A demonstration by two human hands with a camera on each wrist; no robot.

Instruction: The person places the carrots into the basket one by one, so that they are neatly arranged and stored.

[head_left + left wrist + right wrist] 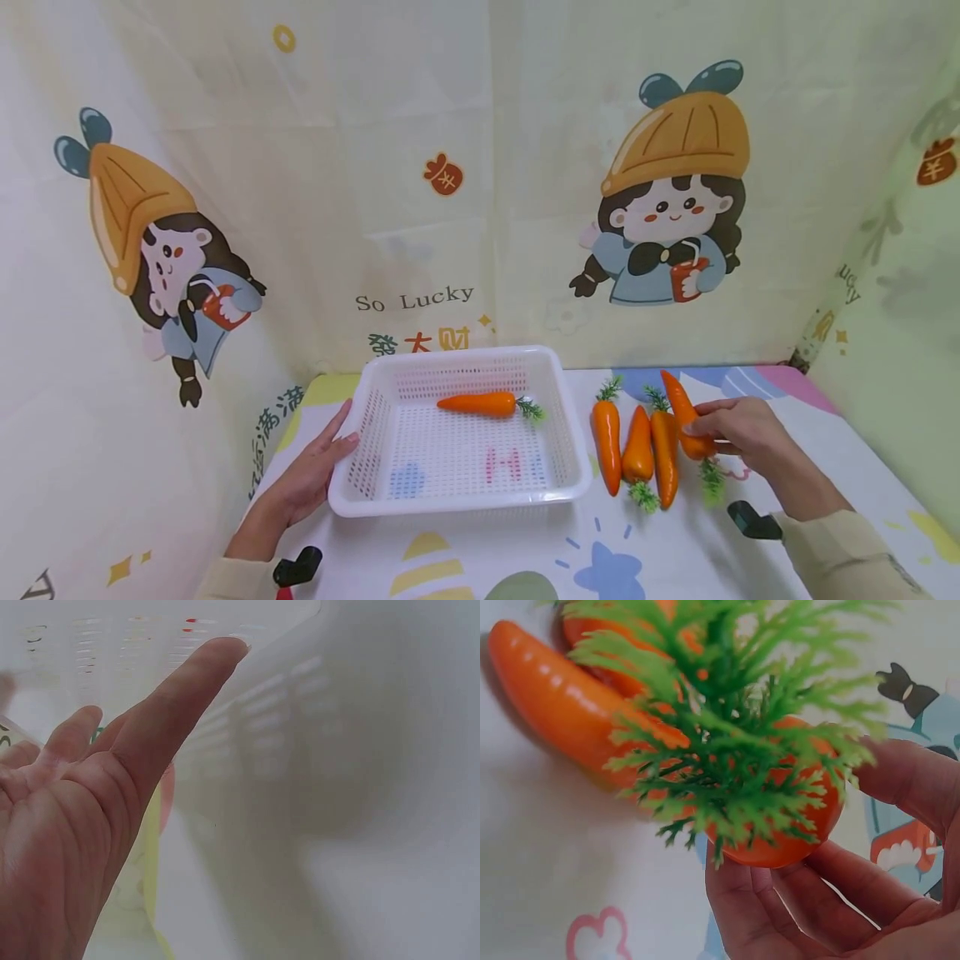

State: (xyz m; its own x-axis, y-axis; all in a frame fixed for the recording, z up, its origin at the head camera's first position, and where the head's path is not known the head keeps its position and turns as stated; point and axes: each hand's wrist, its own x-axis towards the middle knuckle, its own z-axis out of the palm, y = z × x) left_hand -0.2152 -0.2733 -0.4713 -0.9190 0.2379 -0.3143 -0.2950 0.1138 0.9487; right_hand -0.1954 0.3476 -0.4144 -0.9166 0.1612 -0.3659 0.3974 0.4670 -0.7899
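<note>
A white perforated plastic basket (461,505) stands on the table with one orange toy carrot (480,405) lying inside it. My left hand (309,471) rests against the basket's left side, fingers extended; the left wrist view shows the palm (67,825) and fairly straight digits beside the basket wall. To the right of the basket, my right hand (746,432) holds a carrot (681,404) by its thick end, leafy top towards me. Its green leaves (727,735) hide part of the grip in the right wrist view. Several other carrots (638,450) lie just left of that hand.
The patterned tablecloth (607,575) covers the table. A printed cloth wall (517,167) rises behind and along both sides. Dark wrist-camera mounts (753,522) sit on both wrists.
</note>
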